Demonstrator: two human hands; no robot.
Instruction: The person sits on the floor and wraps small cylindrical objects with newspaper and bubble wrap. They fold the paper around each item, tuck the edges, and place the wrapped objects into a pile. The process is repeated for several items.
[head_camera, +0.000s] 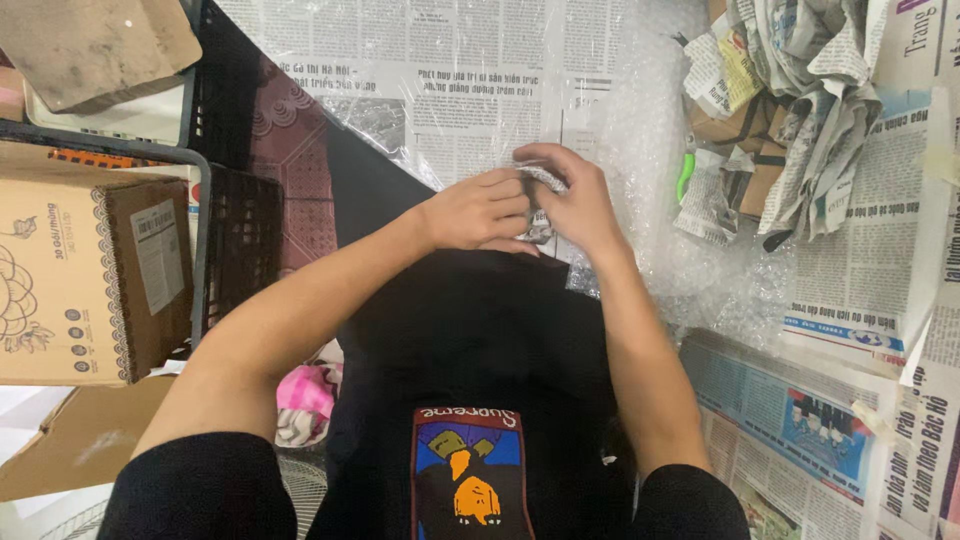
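Head view: our left hand (480, 210) and right hand (572, 198) pinch one small bubble-wrapped bundle (540, 178) between them, both equally near.

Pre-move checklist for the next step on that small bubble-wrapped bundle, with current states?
1. Both hands on the bundle: ok. The left hand and right hand meet over the small wrapped bundle.
2. Bundle fully covered in wrap: cannot tell, the fingers hide most of it.
3. Spare bubble wrap under and beside the hands: ok.
4. Newspaper sheet lying flat beneath the wrap: ok.
5. Green-handled tool within reach: ok, it lies just right of the right hand by the crumpled newspaper pile.
6. Tape or seal on the bundle: cannot tell.
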